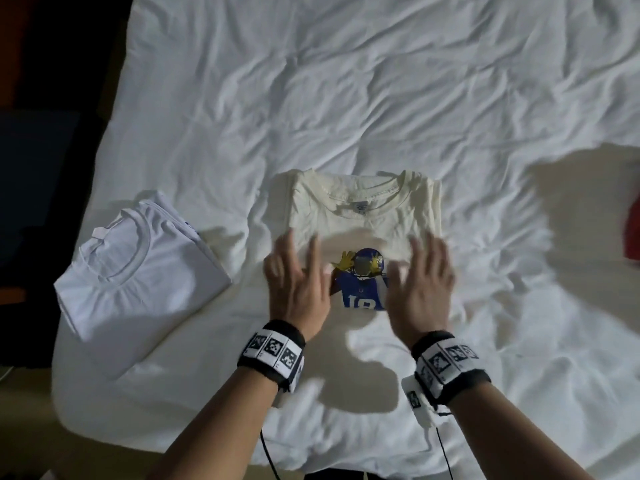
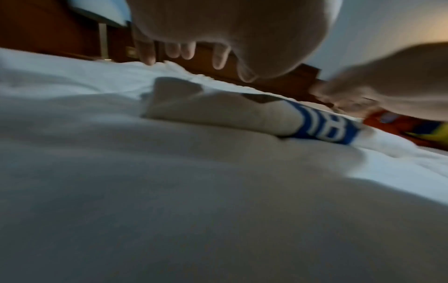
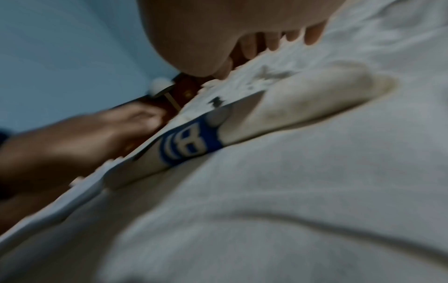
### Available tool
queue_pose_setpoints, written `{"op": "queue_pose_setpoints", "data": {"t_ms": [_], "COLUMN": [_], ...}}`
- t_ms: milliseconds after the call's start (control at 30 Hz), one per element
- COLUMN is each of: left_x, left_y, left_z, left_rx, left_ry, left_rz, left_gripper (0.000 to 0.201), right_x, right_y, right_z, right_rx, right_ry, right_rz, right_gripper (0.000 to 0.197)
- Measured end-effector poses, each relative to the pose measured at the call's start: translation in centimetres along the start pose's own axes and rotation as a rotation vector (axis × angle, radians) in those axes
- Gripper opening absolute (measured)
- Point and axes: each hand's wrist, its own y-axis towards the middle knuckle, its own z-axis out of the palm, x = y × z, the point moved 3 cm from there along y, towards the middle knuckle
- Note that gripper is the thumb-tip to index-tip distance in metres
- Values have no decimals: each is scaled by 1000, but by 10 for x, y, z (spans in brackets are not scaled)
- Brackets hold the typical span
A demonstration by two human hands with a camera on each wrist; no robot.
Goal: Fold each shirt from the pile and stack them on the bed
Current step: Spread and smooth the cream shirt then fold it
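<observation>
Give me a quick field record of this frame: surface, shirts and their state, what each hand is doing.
surface: bed, wrinkled white sheet
centre shirt: cream shirt, folded, collar away from the person, blue "18" print facing up
side shirt: white shirt, folded, to the left of the cream one, apart from it
right edge: red item, cut off by the frame
left hand: fingers spread, over the cream shirt, gripping nothing
right hand: fingers spread, over the cream shirt, gripping nothing
contact: blurred, cannot tell

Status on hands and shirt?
Left hand, right hand open above cream shirt, folded. White shirt folded alongside. Nothing blocking.
</observation>
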Motion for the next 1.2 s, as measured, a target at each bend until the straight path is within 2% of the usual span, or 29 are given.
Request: {"op": "queue_pose_setpoints", "data": {"t_ms": [67,133,200,267,333,400,433,467,533,600,700,800,900,967,1067,1133,1200], "left_x": [-14,-8,11,35,52,52,44,32,7,0,27,55,55,36,11,16,26], "left_y": [-1,-4,-3,1,3,11,18,25,39,48,58,63,73,86,100,106,109], "left_z": [17,34,41,41,34,26,22,19,20,30,45,42,24,18,31,44,46], "left_rx": [153,244,294,307,283,236,204,182,177,217,278,319,240,186,240,275,251], "left_ry": [35,75,128,161,146,146,139,120,94,117,139,128,111,98,131,167,172], "left_rz": [214,329,295,142,-57,-162,-136,-59,137,203,69,-82,-133,-26,172,124,-13], "left_gripper": [67,72,75,75,75,77,77,76,74,73,72,72,75,77,75,74,75], "right_x": [16,4,-19,-42,-58,-58,-50,-39,-17,-13,-42,-71,-76,-56,-27,-31,-47], "right_y": [-6,-6,3,12,16,23,27,31,37,43,57,70,79,84,88,95,101], "right_z": [22,41,45,42,37,27,23,20,24,32,35,24,14,12,25,30,30], "right_rx": [200,338,360,336,327,252,210,194,227,296,360,351,262,201,256,273,260], "right_ry": [-122,-216,-239,-262,-285,-268,-265,-269,-297,-319,-319,-307,-290,-279,-284,-253,-178], "right_rz": [-301,-413,-374,-259,-80,70,65,-12,-240,-340,-260,-116,43,-30,-287,-260,-110], "right_gripper": [59,61,61,62,64,69,70,70,68,67,65,65,70,72,71,68,66]}}
